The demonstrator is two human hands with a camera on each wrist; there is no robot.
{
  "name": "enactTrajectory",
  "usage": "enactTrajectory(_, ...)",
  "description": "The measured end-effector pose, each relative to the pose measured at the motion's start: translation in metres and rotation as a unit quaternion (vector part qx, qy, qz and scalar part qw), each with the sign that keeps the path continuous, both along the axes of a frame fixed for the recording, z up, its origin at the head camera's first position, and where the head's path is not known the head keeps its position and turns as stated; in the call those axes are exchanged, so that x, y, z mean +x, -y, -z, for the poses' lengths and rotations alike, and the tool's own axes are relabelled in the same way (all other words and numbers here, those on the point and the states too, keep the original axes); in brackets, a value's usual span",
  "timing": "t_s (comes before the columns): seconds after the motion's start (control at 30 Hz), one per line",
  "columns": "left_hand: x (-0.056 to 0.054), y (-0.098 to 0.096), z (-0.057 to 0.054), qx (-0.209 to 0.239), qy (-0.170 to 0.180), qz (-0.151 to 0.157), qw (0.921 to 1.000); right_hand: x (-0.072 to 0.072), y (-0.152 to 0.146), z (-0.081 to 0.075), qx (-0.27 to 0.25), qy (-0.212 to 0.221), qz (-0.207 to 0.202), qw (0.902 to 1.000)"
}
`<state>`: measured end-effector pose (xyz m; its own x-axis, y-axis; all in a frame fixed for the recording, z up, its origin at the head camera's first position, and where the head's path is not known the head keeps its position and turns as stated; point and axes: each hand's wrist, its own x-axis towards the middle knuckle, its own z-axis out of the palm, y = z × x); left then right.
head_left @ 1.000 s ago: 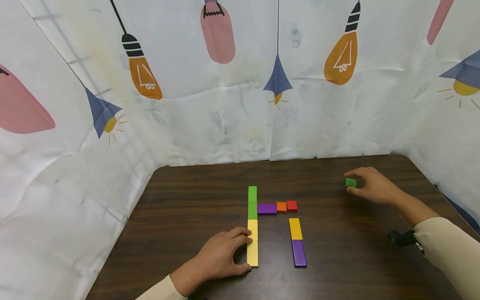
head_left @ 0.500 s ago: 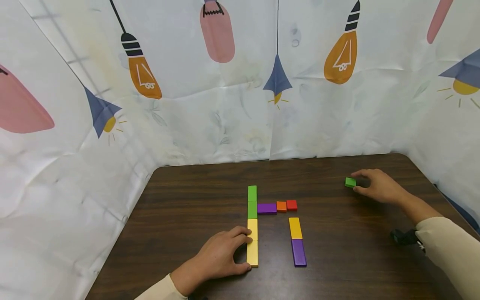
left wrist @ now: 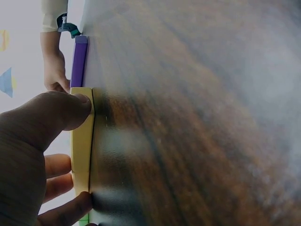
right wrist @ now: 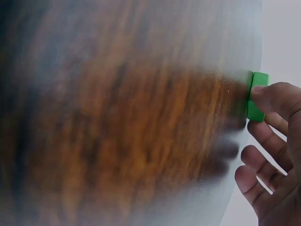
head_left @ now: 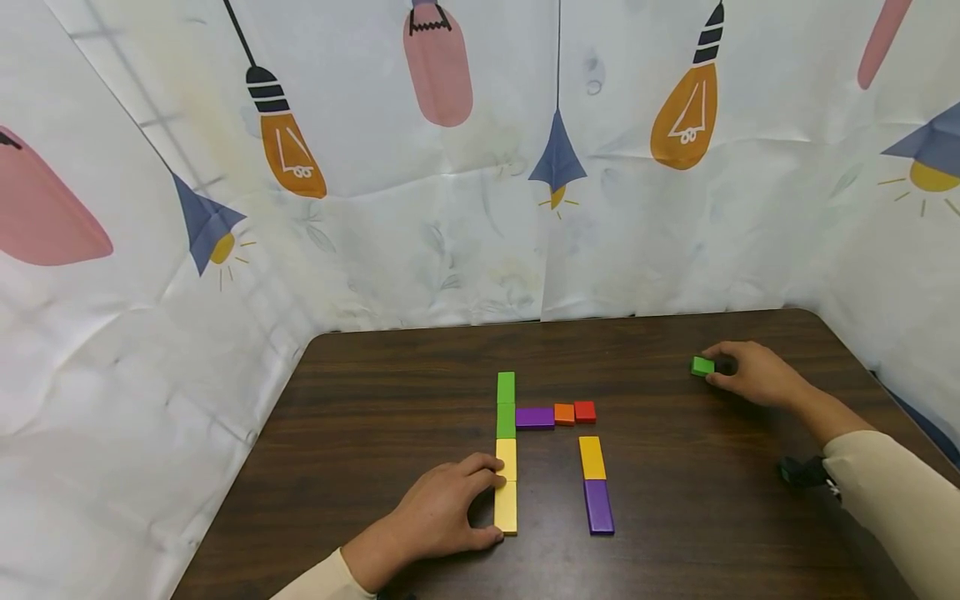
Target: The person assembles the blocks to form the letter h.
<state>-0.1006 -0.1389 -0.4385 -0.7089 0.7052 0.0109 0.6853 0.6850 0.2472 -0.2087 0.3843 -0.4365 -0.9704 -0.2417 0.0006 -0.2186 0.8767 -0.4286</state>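
Note:
At the table's middle, my left hand (head_left: 442, 508) rests along a column of two pale yellow blocks (head_left: 506, 508). Its thumb touches the near block's lower corner, and fingertips lie at the join; in the left wrist view the thumb covers part of the yellow side. Two green blocks (head_left: 506, 406) continue the column away from me. Far right, my right hand (head_left: 757, 372) pinches the right end of a small green block (head_left: 702, 367) between thumb and index finger. The right wrist view shows the thumb across this green block (right wrist: 256, 110), the other fingers loosely bent.
A purple block (head_left: 535, 418), an orange cube (head_left: 564, 414) and a red cube (head_left: 585, 412) run right from the green column. Nearer, an amber block (head_left: 592, 457) meets another purple block (head_left: 598, 507). Patterned cloth (head_left: 480, 250) hangs behind the dark wooden table (head_left: 390, 383).
My right hand has shifted slightly right, its fingertips now at the small green block's right end instead of around it. The left hand and the laid-out blocks have stayed put.

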Motion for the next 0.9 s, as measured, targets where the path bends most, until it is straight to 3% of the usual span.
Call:
enactTrajectory(0.37, 0.000, 0.000, 0.000, 0.003, -0.001, 0.004, 1.0000, 0.002, 0.003, -0.001, 0.001, -0.024, -0.011, 0.9997)
enactTrajectory(0.9, 0.000, 0.000, 0.000, 0.005, -0.003, 0.004, 1.0000, 0.011, 0.038, -0.014, -0.027, -0.086, -0.065, 0.9938)
